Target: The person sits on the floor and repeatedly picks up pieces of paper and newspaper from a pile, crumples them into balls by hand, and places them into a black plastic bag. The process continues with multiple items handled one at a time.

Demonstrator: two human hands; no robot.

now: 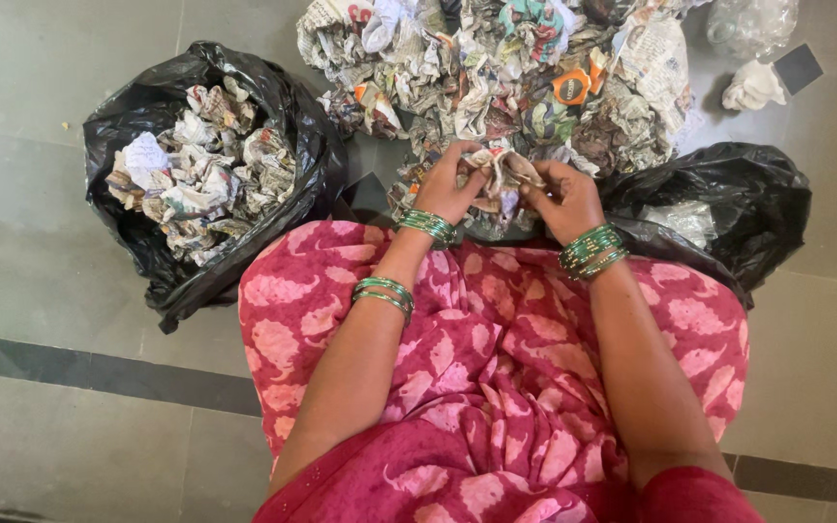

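Nearest the camera, a pink patterned cloth (505, 387) is draping over the person's lap, with green bangles (593, 250) sitting on both wrists. Just beyond, the left hand (450, 184) and right hand (563, 199) are both clenching on 1 crumpled newspaper wad (501, 174), held between them above the lap's edge. To do this well, I judge the fingers should be working from opposite edges, pulling gently so the thin paper is not tearing. Farther left, a black bag (162, 261) is standing open on the tiled floor (31, 242), full of crumpled paper. At right, a second black bag (738, 199) is lying mostly slack. Farthest off, a heap of crumpled newspaper (515, 68) is spreading out, an orange round label (571, 87) showing in it.
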